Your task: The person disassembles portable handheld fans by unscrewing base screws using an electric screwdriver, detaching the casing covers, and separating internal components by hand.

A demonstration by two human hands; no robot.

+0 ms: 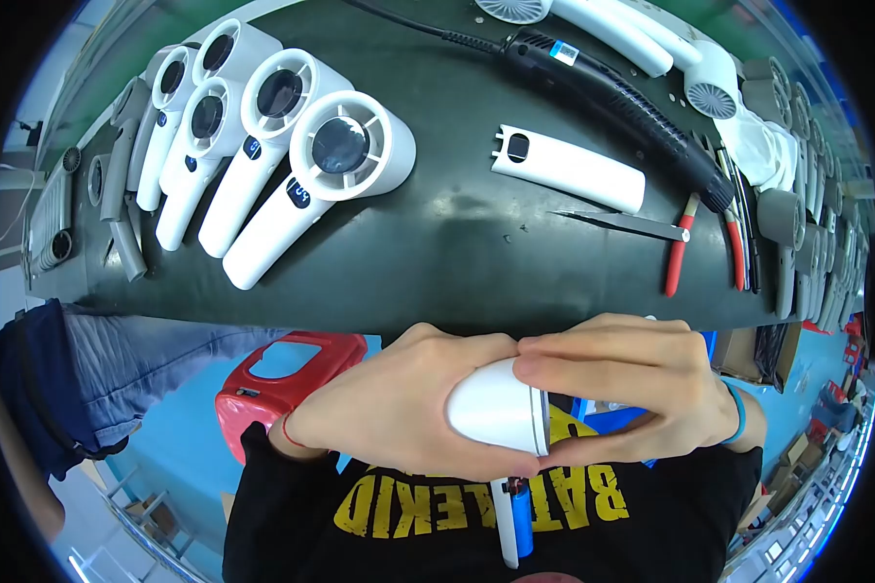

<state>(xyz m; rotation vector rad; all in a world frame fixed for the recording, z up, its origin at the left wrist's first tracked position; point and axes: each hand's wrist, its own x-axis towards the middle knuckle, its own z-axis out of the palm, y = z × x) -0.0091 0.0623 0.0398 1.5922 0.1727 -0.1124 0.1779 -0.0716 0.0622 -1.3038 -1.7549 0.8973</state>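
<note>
Close to my chest, a white handheld fan (496,408) is held in both hands. My left hand (369,403) wraps around its rounded head from the left. My right hand (642,389) closes on the head's rim from the right, thumb and fingers on opposite sides. Below the hands the fan's handle is open, with a blue battery (523,520) showing in it. On the table ahead lies a loose white handle cover (574,173), apart from my hands. Tweezers (632,224) lie just in front of it.
Several white fans (345,146) stand in rows at the left of the dark table (437,262). A black corded tool (612,97) lies behind the cover. Red-handled pliers (679,253) and grey fans (783,219) are at right. A red stool (233,398) and another person (117,379) are at left.
</note>
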